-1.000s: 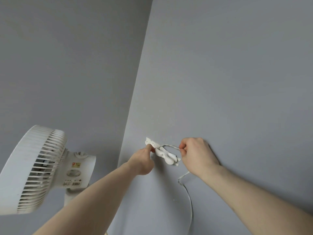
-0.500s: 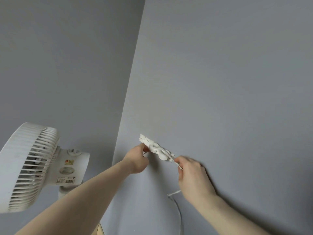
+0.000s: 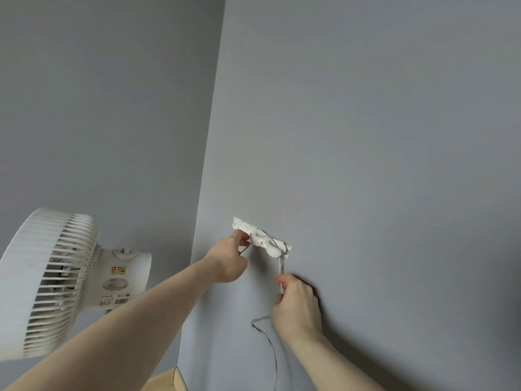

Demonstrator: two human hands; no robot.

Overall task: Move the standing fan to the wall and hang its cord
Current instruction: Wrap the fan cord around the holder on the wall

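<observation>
Presently, two bare forearms reach up from the lower edge of the view toward a grey wall (image 3: 366,136). A strip of light wooden floor (image 3: 163,383) shows at the bottom, at the foot of the wall corner.

The right hand (image 3: 297,301) is held against the wall, fingers curled, pinching the white cord (image 3: 281,268) between thumb and fingers. From this grip the cord runs straight up to a white hook rack (image 3: 263,241) fixed on the wall. Below the hand, a further length of the cord loops out to the left and then trails down the wall out of view.

The left hand (image 3: 229,261) is raised just left of the rack, fingers curled, its fingertips touching the rack's left end. A thin strand appears between its fingers; whether it grips this strand cannot be told.

The cord is draped over the hooks of the rack, lying across its right portion.

The standing fan (image 3: 56,280), white, is at the left, beside the adjoining wall near the corner, its grille facing left and its motor housing, bearing labels, turned toward the corner. Its stand is hidden behind the left forearm.
</observation>
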